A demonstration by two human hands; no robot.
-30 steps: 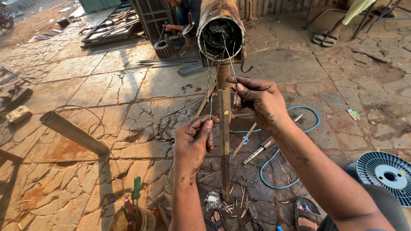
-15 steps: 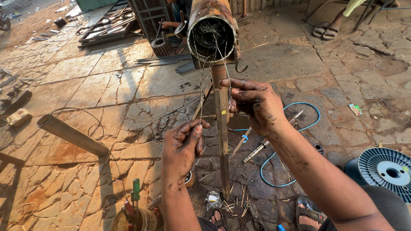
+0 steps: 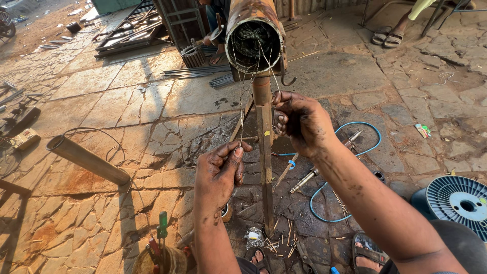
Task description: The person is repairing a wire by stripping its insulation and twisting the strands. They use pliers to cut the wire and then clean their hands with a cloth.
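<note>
A rusty metal pipe [image 3: 253,35] lies on a rusty stand post [image 3: 265,167], its open end facing me with tangled thin wire inside. Several strands of thin wire [image 3: 242,106] hang out of the pipe's mouth. My left hand [image 3: 220,175] pinches the lower end of one strand between thumb and fingers, just left of the post. Higher and to the right, my right hand [image 3: 299,122] has its fingers curled around another strand beside the post. Both hands are dark with grime.
A grey pipe [image 3: 89,160] lies on the stone floor at the left. A blue hose [image 3: 350,167] loops on the ground behind the post, near a metal tool [image 3: 304,180]. A dark wire spool [image 3: 459,200] sits at the right. A tool can with a green-handled screwdriver [image 3: 162,231] stands near my knees.
My view has shifted, so the pipe now looks larger. My left hand has dropped a little along the wire. My right hand stays beside the post.
</note>
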